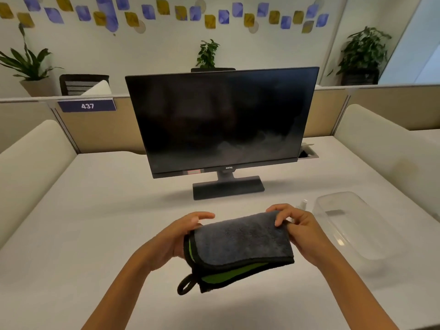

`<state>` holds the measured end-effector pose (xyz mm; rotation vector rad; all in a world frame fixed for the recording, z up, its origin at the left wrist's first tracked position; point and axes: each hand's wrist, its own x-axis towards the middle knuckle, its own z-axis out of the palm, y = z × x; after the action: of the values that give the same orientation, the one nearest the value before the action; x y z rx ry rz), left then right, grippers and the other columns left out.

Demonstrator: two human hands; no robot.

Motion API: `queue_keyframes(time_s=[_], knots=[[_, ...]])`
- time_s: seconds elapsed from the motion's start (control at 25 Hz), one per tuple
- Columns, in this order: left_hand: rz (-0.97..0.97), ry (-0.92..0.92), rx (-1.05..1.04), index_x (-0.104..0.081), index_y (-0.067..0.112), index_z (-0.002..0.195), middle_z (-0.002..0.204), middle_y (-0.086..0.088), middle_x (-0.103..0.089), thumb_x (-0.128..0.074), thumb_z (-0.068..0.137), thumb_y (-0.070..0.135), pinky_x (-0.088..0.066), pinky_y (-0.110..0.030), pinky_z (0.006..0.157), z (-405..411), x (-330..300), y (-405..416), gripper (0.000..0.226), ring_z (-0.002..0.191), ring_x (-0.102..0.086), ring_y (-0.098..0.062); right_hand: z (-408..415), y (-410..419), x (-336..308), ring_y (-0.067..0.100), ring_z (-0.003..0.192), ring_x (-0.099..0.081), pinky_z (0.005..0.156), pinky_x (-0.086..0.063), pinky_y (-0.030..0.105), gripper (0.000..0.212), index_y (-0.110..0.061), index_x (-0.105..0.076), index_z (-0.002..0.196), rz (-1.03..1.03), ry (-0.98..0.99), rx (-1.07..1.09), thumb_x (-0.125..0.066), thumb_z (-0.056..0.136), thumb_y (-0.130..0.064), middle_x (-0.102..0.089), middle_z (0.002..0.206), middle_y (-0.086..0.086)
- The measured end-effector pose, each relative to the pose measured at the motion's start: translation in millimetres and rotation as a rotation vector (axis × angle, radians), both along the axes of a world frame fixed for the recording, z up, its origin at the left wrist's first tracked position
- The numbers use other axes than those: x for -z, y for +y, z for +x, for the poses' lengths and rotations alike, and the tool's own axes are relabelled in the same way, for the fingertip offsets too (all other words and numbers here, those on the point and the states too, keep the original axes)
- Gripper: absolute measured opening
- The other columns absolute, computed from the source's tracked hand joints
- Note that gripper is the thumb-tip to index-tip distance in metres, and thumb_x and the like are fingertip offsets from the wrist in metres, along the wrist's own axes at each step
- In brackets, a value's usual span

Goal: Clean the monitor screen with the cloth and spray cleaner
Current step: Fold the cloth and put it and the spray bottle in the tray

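Observation:
A black monitor stands on its base at the middle of the white desk, its dark screen showing faint smears low on the right. In front of it, above the desk, a folded grey cloth with a green inner side and a black loop is held between both hands. My left hand grips its left edge, and my right hand pinches its upper right corner. A small clear spray bottle stands just behind my right hand, mostly hidden.
A clear plastic container sits on the desk at the right. Cream side dividers flank the desk on both sides. A cable opening lies behind the monitor at the right. Partition with sign 437 runs along the back.

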<state>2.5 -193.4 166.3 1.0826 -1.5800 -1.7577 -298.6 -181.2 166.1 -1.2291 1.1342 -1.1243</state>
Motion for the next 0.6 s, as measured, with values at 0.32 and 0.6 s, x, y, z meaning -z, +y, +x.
queue_keyframes(time_s=[0.32, 0.6], knots=[[-0.099, -0.254, 0.292, -0.055, 0.041, 0.115, 0.112, 0.012, -0.062, -0.069, 0.073, 0.050, -0.053, -0.028, 0.087, -90, -19, 0, 0.046, 0.103, -0.061, -0.008, -45, -24, -26, 0.009, 0.074, -0.063, 0.057, -0.044, 0.017, 0.020, -0.029, -0.059, 0.110, 0.064, 0.440, 0.102, -0.060, 0.090, -0.028, -0.066, 0.079, -0.004], [-0.013, 0.211, 0.123, -0.058, 0.026, 0.117, 0.109, 0.000, -0.066, -0.069, 0.074, 0.043, -0.051, -0.028, 0.082, -194, -15, -4, 0.048, 0.103, -0.063, -0.022, -144, -41, -18, 0.028, 0.110, -0.063, 0.086, -0.055, 0.043, 0.065, -0.020, -0.069, 0.113, 0.442, -0.302, -0.107, -0.035, 0.086, -0.069, -0.066, 0.119, 0.012]])
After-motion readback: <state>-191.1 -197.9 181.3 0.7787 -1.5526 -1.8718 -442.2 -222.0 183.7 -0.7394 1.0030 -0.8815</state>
